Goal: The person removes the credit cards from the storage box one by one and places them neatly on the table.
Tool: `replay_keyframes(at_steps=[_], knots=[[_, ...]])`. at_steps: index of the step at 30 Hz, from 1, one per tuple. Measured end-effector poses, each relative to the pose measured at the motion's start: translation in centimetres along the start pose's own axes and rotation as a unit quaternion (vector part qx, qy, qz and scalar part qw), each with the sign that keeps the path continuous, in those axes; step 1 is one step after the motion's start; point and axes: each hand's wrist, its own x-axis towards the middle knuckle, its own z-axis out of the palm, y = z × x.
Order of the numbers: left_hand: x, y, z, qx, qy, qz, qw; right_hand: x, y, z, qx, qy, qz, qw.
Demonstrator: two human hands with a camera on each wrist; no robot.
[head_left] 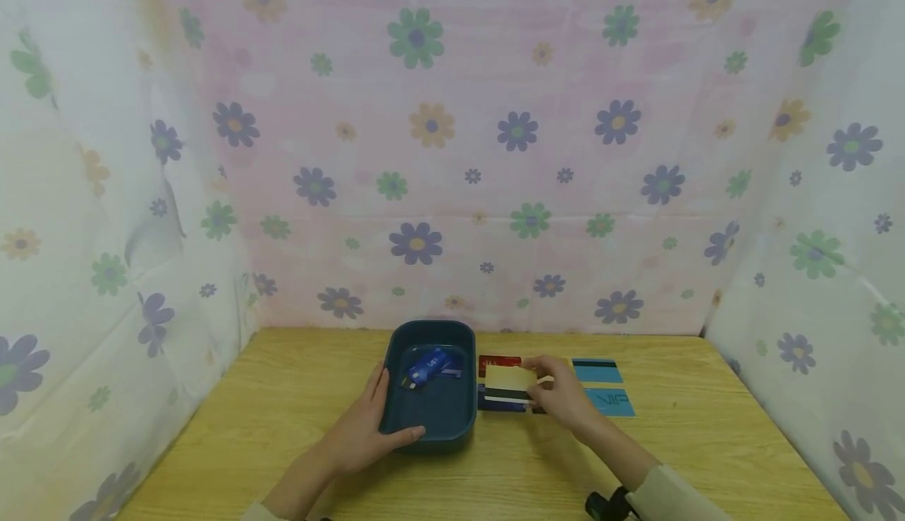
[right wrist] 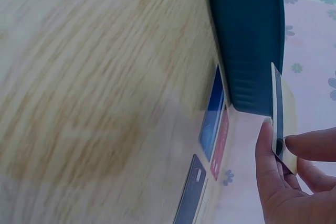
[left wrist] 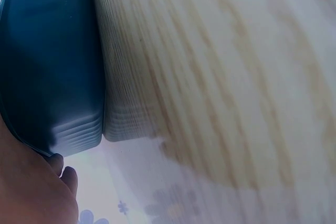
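Observation:
My left hand grips a dark teal plastic box at its left side, fingers along the outer wall and thumb over the near rim. Inside lie blue cards, one lettered VIP, overlapping. Just right of the box, my right hand pinches a gold card with a black stripe between thumb and fingers, raised over other cards. Below it on the table are a red card and a dark blue card. A dark card is mostly hidden by the right hand in the head view.
Two light blue cards, one with a black stripe and one with lettering, lie to the right on the wooden table. Flowered cloth encloses the back and sides. A black object sits by the right wrist.

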Motion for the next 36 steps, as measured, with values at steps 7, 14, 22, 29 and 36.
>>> replay_keyframes(at_steps=[7,14,22,29,36], knots=[[-0.1,0.0,-0.1,0.0,0.001,0.004,1.0,-0.6,0.6,-0.1,-0.019,-0.018,-0.003,1.0],[-0.1,0.0,-0.1,-0.006,0.003,0.009,0.9999,-1.3,1.0,0.2,-0.06,-0.033,0.015,0.998],[0.0,-0.1,-0.1,-0.007,0.003,0.011,0.9999,-1.5,1.8,0.4,-0.122,-0.083,0.0,0.989],[0.0,-0.3,0.1,-0.005,0.003,0.007,1.0,-1.7,2.3,0.5,-0.14,-0.103,-0.003,0.985],[0.1,-0.4,0.2,-0.006,0.005,0.008,0.9999,-1.7,2.2,0.9,-0.175,-0.108,-0.035,0.978]])
